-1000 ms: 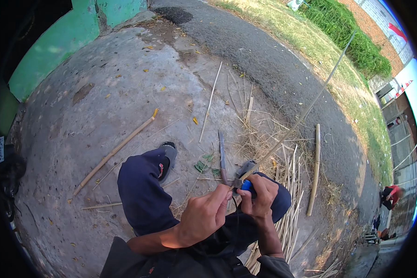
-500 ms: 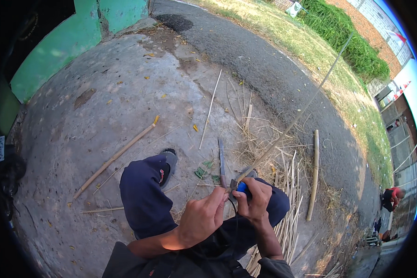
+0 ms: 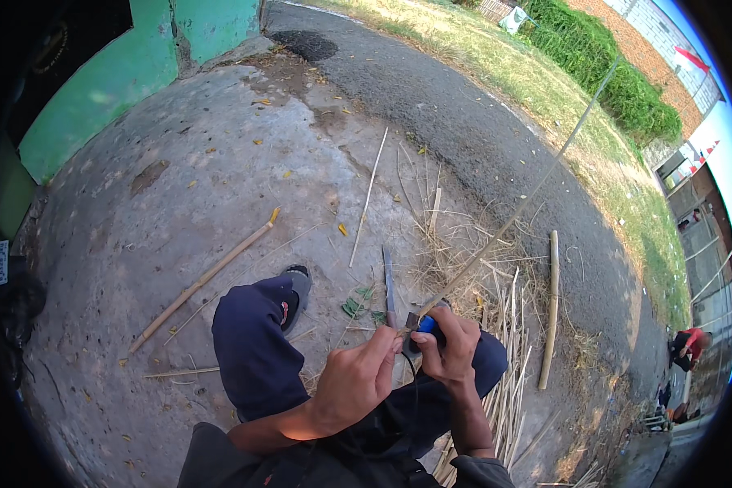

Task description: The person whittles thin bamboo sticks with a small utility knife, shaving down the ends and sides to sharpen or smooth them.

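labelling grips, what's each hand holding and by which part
The left hand seems to pinch the long strip at its near end; the right hand grips a blue object, its held part mostly hidden.

Outdoor yard: concrete (image 3: 203,195), asphalt (image 3: 431,106), grass (image 3: 636,203)

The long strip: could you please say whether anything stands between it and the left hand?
Nothing visible separates the left hand from the long strip; a blue object in the right hand sits beside the strip's near end.
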`<state>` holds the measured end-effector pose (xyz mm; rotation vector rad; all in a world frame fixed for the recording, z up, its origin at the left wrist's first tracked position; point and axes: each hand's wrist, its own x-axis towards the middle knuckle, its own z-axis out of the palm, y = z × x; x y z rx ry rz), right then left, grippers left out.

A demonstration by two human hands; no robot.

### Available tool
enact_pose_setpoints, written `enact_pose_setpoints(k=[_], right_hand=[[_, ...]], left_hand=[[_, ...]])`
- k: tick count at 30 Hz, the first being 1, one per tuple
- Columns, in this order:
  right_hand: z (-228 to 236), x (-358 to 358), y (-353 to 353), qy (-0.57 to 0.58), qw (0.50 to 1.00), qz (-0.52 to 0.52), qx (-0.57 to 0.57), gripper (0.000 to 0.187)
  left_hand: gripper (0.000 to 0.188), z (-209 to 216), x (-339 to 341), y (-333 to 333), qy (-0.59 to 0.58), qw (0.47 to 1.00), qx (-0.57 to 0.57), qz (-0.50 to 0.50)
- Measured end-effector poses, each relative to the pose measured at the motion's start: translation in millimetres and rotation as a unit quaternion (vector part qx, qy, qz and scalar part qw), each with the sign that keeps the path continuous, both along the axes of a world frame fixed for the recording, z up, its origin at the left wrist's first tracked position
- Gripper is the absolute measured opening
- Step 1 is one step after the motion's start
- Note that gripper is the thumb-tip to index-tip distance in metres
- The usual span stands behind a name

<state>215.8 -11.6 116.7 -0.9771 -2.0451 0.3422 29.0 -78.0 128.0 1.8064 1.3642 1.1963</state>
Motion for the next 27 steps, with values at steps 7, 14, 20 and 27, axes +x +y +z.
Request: enact_pose_setpoints(k=[7, 14, 20, 27], right_hand=[[-0.8, -6.0, -1.7, 0.015, 0.999, -0.043, 0.006, 0.023], [6.3, -12.3, -6.1, 0.009, 0.997, -0.062, 0.036, 0.021], [13.5, -16.0, -10.6, -0.003, 0.996, -0.087, 0.026, 0.023], [11.3, -26.9, -24.7, 0.023, 0.994, -0.100, 0.041, 0.026]], left_hand=[[0.007, -3.9, -2.4, 5.1, -0.003, 1.000, 0.017, -0.007], [0.006, 8.0, -6.0, 2.8, -0.013, 1.000, 0.015, -0.014], [0.006, 11.9, -15.4, 0.0, -0.021, 0.999, 0.016, -0.031], [0.008, 12.7, -22.8, -8.4, -0.043, 0.998, 0.025, -0.045]])
